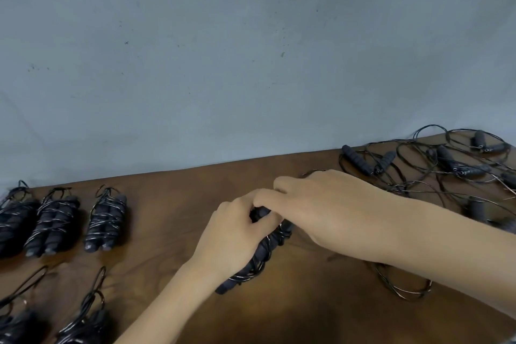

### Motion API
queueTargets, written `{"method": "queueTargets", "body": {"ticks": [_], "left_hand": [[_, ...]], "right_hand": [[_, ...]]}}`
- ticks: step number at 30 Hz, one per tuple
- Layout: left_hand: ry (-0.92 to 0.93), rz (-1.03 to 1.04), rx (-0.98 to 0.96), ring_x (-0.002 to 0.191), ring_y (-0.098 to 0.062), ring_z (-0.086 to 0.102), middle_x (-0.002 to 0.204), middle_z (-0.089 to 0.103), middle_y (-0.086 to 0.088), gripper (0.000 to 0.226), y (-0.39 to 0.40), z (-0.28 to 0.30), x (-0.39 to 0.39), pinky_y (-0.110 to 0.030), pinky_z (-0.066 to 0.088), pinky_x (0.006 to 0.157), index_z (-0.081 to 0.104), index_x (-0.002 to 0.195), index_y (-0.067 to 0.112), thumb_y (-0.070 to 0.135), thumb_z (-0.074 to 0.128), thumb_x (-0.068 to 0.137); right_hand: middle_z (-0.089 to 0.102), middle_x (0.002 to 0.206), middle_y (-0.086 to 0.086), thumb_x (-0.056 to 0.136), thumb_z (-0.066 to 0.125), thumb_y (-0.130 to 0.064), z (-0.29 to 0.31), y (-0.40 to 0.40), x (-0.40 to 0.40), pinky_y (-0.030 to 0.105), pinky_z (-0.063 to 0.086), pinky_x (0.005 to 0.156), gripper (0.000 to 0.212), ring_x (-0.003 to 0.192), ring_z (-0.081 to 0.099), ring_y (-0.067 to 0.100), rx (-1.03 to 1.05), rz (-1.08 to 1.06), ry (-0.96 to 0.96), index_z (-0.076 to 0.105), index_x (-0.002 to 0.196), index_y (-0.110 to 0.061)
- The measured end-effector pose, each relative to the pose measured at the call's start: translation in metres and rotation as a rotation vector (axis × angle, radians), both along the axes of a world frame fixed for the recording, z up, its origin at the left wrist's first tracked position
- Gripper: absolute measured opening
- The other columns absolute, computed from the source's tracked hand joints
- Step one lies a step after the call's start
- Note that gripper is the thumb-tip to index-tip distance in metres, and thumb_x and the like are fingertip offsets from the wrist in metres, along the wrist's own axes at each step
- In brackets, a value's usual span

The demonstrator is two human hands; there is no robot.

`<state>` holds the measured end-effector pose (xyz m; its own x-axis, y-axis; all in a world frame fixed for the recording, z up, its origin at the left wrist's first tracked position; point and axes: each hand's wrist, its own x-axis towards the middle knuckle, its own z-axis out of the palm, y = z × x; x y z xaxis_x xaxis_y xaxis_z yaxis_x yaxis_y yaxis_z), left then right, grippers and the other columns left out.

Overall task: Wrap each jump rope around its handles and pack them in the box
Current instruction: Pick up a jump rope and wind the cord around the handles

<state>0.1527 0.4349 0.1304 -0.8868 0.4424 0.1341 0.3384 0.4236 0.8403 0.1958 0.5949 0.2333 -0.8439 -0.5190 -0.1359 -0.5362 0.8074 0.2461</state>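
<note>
We have bare worktop (178, 204) between the wrapped ropes (104, 220) on our left and both hands; loose tangled ropes (435, 167) crowd the right, the wall (223, 64) behind.

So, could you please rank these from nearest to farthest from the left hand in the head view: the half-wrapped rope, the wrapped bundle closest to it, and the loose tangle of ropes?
1. The half-wrapped rope, in the left hand's own grip, centre of the table.
2. The wrapped bundle, to its left.
3. The loose tangle of ropes, far right, beyond the right hand.
</note>
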Motion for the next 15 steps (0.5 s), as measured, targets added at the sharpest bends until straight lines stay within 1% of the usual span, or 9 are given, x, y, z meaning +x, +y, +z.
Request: {"method": "queueTargets", "body": {"ticks": [1,2,3,4,5,6,9,13,15], "left_hand": [[-0.005,0.018,0.014,0.048,-0.005,0.047,0.058,0.063,0.01,0.026,-0.001,0.0,0.001,-0.02,0.033,0.049,0.06,0.078,0.057,0.039,0.063,0.097],[-0.003,0.023,0.02,0.048,-0.005,0.048,0.06,0.063,0.011,0.017,-0.002,0.0,0.001,-0.019,0.034,0.049,0.061,0.083,0.051,0.04,0.062,0.096],[0.001,0.027,0.02,0.051,-0.004,0.05,0.062,0.064,0.013,0.009,-0.004,-0.001,0.001,-0.019,0.033,0.051,0.062,0.086,0.045,0.043,0.06,0.095],[0.003,0.032,0.025,0.054,-0.004,0.052,0.065,0.064,0.014,0.007,-0.005,-0.001,0.002,-0.019,0.034,0.052,0.061,0.087,0.043,0.046,0.057,0.092],[0.002,0.041,0.038,0.057,-0.004,0.054,0.067,0.065,0.013,0.009,-0.006,-0.002,0.001,-0.019,0.035,0.054,0.06,0.086,0.043,0.05,0.055,0.089],[-0.001,0.055,0.056,0.06,-0.004,0.057,0.07,0.066,0.013,0.012,-0.006,-0.003,0.002,-0.02,0.038,0.055,0.059,0.086,0.043,0.054,0.055,0.088],[0.0,0.108,0.065,0.073,-0.005,0.066,0.079,0.072,0.014,0.027,-0.007,-0.006,0.001,-0.025,0.049,0.065,0.065,0.093,0.041,0.068,0.06,0.091],[-0.025,0.14,0.1,0.077,-0.007,0.067,0.083,0.074,0.011,0.027,-0.007,-0.009,0.002,-0.029,0.05,0.071,0.067,0.096,0.038,0.065,0.064,0.093],[-0.055,0.146,0.126,0.078,-0.008,0.068,0.084,0.074,0.011,0.027,-0.005,-0.01,0.003,-0.028,0.05,0.073,0.068,0.096,0.036,0.063,0.065,0.092]], "right_hand": [[0.044,0.106,-0.002,0.097,0.047,-0.007,0.0,0.0,0.006,0.031,0.037,0.054,0.047,0.064,0.044,0.013,-0.079,-0.004,-0.002,0.032,0.137,-0.029],[0.045,0.113,-0.005,0.102,0.045,-0.016,-0.002,0.0,0.011,0.033,0.045,0.06,0.042,0.068,0.05,0.013,-0.149,-0.018,-0.016,0.03,0.137,-0.033],[0.044,0.118,-0.008,0.108,0.038,-0.029,-0.005,-0.002,0.014,0.033,0.05,0.067,0.032,0.075,0.054,0.011,-0.227,-0.043,-0.033,0.029,0.138,-0.036],[0.043,0.119,-0.013,0.109,0.026,-0.044,-0.008,-0.002,0.018,0.032,0.051,0.073,0.031,0.083,0.057,0.01,-0.303,-0.083,-0.056,0.03,0.139,-0.038],[0.042,0.119,-0.017,0.105,0.016,-0.053,-0.013,-0.001,0.02,0.031,0.051,0.077,0.039,0.088,0.058,0.009,-0.364,-0.125,-0.079,0.033,0.138,-0.04],[0.044,0.117,-0.019,0.103,0.013,-0.056,-0.017,0.002,0.021,0.031,0.051,0.079,0.044,0.091,0.059,0.008,-0.438,-0.163,-0.087,0.037,0.137,-0.042],[0.059,0.109,-0.023,0.104,0.024,-0.053,-0.036,0.009,0.021,0.03,0.052,0.086,0.034,0.101,0.061,0.002,-0.764,-0.3,-0.018,0.05,0.124,-0.042],[0.068,0.1,-0.028,0.101,0.056,-0.035,-0.055,0.01,0.019,0.009,0.045,0.085,0.01,0.104,0.061,-0.01,-1.163,-0.476,0.009,0.065,0.098,-0.036],[0.071,0.095,-0.024,0.098,0.063,-0.029,-0.058,0.008,0.021,0.008,0.045,0.084,0.009,0.101,0.064,-0.006,-1.276,-0.474,0.038,0.07,0.093,-0.031]]}}
